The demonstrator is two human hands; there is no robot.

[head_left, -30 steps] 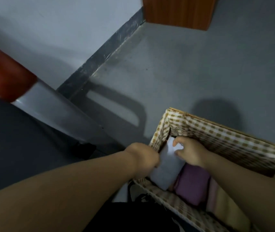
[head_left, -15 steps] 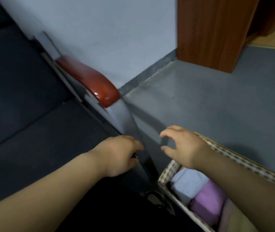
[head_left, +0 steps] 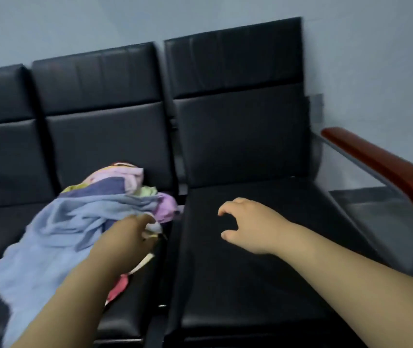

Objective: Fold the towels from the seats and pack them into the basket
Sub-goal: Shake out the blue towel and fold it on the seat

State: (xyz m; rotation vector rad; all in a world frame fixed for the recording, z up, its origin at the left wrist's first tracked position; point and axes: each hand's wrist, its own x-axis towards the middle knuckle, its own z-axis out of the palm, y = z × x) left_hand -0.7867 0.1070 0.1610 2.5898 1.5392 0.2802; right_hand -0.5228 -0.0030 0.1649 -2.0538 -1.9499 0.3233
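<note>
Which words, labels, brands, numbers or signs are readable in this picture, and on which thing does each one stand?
None: no text shows on the pile of towels, the black seats, the wooden armrest or the wall. The picture is slightly blurred, so very small print could be missed.

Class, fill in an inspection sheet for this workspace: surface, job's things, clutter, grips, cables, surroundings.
Surface: black padded seats in a row against the wall.
Job's things: towel pile, unfolded, mixed colours, on the middle seat; basket not in view.
Clutter: nothing seen.
Grips: left hand at the pile's right edge, hold unclear through blur; right hand above the right seat, fingers loosely curled, holding nothing.
Cables: nothing seen.
Surroundings: pale wall behind; red-brown armrest at the right end.
</note>
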